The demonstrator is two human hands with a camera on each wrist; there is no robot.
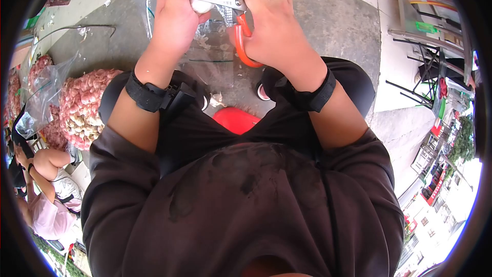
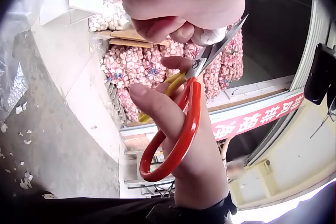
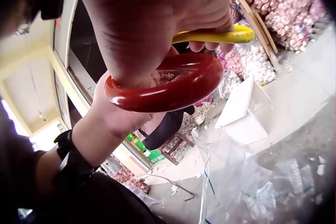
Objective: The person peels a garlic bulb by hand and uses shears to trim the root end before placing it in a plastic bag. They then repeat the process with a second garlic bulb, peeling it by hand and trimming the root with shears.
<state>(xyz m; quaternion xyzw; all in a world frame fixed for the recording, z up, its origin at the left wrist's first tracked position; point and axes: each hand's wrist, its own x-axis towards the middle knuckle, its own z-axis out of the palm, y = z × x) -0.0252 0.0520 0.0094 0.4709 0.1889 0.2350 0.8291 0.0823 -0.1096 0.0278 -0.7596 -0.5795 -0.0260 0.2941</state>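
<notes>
A white garlic bulb (image 1: 201,1) with frayed roots is gripped in the left hand (image 1: 177,13); in the left wrist view only a bit of the bulb (image 2: 212,36) shows beyond the left hand (image 2: 184,1). The right hand (image 1: 274,25) holds scissors (image 1: 242,33) with one orange-red and one yellow handle. Their blades are spread, one lying across the bulb near its roots. In the right wrist view the red handle loop (image 3: 168,90) circles the base of the right hand's (image 3: 157,19) thumb, and the bulb is hidden.
Net sacks of garlic (image 1: 84,105) stand at the left, beside clear plastic bags (image 1: 43,97). A red seat (image 1: 234,119) shows between the legs. Scraps of skin lie on the grey floor (image 1: 338,25). Another person (image 1: 54,195) sits at the far left.
</notes>
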